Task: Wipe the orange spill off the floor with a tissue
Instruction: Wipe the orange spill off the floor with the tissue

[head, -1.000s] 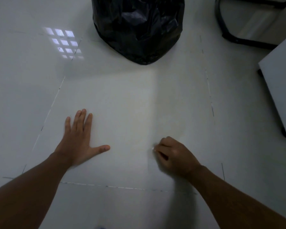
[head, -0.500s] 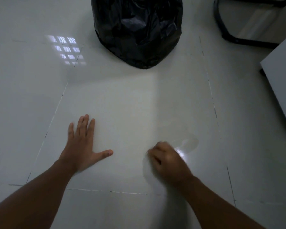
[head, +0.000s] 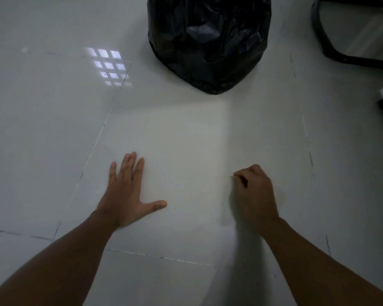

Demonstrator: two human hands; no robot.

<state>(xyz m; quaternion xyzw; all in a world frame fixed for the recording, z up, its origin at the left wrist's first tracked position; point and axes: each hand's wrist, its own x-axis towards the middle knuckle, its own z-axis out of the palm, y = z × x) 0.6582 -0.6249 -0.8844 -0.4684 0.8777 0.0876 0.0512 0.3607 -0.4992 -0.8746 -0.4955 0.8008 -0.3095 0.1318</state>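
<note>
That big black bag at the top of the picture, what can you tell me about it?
The crinkled black plastic bag looks like thin, glossy bin-liner film, creased all over and catching faint highlights. It bulges as if full and sits upright on the pale tiled floor, its rounded bottom resting on the tiles. Its top is cut off by the frame, so whether it is tied cannot be seen. Neither hand touches it; it stands well beyond them.

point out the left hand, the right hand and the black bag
left hand (head: 124,195), head view, back of the flat hand
right hand (head: 255,195), head view, back of the closed hand
black bag (head: 210,40), head view, crinkled front
</note>
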